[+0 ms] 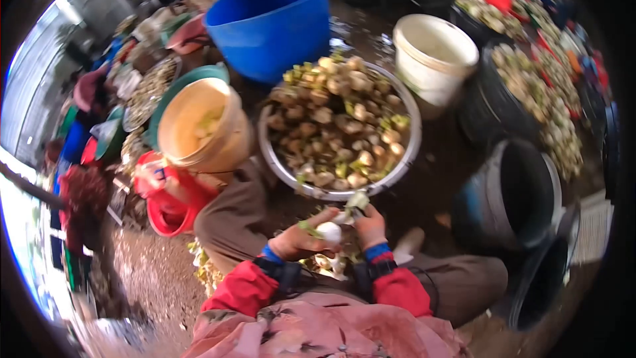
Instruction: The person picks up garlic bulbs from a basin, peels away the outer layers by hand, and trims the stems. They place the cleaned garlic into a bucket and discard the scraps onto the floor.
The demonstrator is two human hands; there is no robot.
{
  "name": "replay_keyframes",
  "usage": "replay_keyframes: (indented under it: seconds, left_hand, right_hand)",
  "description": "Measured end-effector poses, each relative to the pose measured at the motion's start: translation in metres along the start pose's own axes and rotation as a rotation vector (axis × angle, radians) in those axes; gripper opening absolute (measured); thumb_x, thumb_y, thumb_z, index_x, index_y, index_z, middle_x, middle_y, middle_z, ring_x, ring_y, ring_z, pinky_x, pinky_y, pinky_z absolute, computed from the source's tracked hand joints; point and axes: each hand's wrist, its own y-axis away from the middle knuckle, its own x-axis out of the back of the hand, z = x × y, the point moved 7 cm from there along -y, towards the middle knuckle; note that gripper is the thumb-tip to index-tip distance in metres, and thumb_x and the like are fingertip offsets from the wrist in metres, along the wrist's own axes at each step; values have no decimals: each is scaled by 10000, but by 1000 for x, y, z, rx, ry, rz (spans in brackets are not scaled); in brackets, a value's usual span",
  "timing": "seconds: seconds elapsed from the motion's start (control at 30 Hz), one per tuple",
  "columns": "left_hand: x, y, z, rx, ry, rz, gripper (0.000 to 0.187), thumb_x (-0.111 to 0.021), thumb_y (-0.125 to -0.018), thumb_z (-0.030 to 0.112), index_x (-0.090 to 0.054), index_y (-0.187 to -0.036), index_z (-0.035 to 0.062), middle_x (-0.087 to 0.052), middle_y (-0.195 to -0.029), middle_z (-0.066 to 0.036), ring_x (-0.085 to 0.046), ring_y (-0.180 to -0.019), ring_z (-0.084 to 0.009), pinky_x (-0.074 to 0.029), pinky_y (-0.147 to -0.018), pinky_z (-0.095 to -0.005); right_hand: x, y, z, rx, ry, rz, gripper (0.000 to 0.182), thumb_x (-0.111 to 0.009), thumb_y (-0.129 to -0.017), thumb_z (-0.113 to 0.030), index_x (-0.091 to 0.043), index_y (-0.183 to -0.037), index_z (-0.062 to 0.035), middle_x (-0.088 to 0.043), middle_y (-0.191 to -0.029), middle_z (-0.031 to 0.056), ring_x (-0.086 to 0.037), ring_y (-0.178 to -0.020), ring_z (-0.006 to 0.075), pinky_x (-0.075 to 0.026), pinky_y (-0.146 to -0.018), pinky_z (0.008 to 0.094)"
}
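My left hand [301,237] is closed around a round white vegetable [328,231], a peeled bulb or root with a bit of green stem. Close beside it, my right hand [371,227] is curled around a small dark tool [358,212] that looks like a knife; most of it is hidden by the fingers. A pale green-white strip of peel [358,199] stands up at the fingertips of my right hand. Just beyond both hands stands a wide, light-rimmed basin [415,142], heaped with unpeeled brownish roots [324,116], some with green tops.
A cream bucket [173,119] with pale pieces stands left, a red container [169,209] below it. A blue tub [265,26] and white bucket [434,50] stand behind the basin. Dark buckets [507,192] line the right. Peelings [205,266] lie beside my leg.
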Motion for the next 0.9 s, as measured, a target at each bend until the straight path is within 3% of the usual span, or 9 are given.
replay_keyframes:
  seconds: [0.1,0.13,0.23,0.3,0.4,0.6,0.67,0.73,0.9]
  left_hand:
    - [2,5,4,11,-78,9,1043,-820,-666,251,-149,-1458,140,-560,-1110,-111,-604,-907,-222,-498,-793,-353]
    - [7,4,5,-14,-133,17,1067,-832,-649,290,-153,-1457,135,-553,-1120,-112,-601,-894,-209,-496,-790,-347]
    - [32,-4,10,-35,-501,163,1130,-841,-625,350,-114,-1462,125,-566,-1086,-108,-591,-886,-193,-477,-800,-322]
    - [44,-13,7,-109,-607,177,1166,-847,-613,356,-86,-1464,121,-582,-1048,-99,-588,-890,-190,-468,-809,-311]
    - [37,-19,19,-151,-860,247,1213,-861,-583,328,-57,-1464,107,-607,-983,-82,-588,-886,-191,-457,-820,-299]
    - [25,-18,40,-253,-1318,434,1245,-884,-503,226,-94,-1455,90,-566,-799,-14,-558,-746,-142,-468,-736,-264]
    - [28,-18,38,-272,-1283,442,1230,-888,-492,224,-128,-1449,89,-545,-776,-8,-539,-727,-132,-468,-719,-262]
    - [34,-18,35,-293,-1251,444,1215,-893,-481,222,-162,-1443,87,-524,-752,-1,-519,-708,-122,-467,-701,-259]
    - [31,-10,41,-405,-903,481,986,-894,-506,179,-367,-1336,112,-546,-848,-15,-539,-774,-117,-478,-717,-262]
  right_hand:
    - [-18,12,-29,95,850,-258,363,-555,-791,-97,-586,-1152,-64,-631,-1068,142,-595,-987,276,-445,-871,294]
    - [-16,7,-6,292,857,-212,383,-591,-811,-143,-569,-1187,-73,-613,-1116,140,-583,-1025,243,-433,-909,287]
    - [-26,23,-45,15,461,-277,383,-597,-840,-113,-547,-1213,-40,-590,-1177,118,-576,-1046,196,-427,-935,280]
    - [-42,31,-55,-135,-326,-491,389,-571,-851,-19,-522,-1236,-6,-566,-1216,93,-557,-1070,162,-418,-950,266]
    - [-44,33,-79,136,-37,-473,419,-555,-836,61,-505,-1249,11,-560,-1222,86,-555,-1074,167,-422,-945,266]
    - [-49,40,-99,120,113,-444,488,-579,-788,75,-490,-1262,4,-562,-1225,109,-555,-1094,183,-416,-955,274]
    - [-54,41,-101,160,162,-444,493,-580,-780,68,-491,-1260,-1,-562,-1227,120,-553,-1107,201,-410,-964,284]
    - [-57,45,-112,456,424,-359,486,-578,-775,51,-499,-1251,-12,-559,-1223,144,-538,-1133,248,-402,-977,308]
    - [-53,46,-119,485,341,-370,494,-497,-785,69,-470,-1272,-9,-563,-1207,142,-532,-1126,241,-428,-941,304]
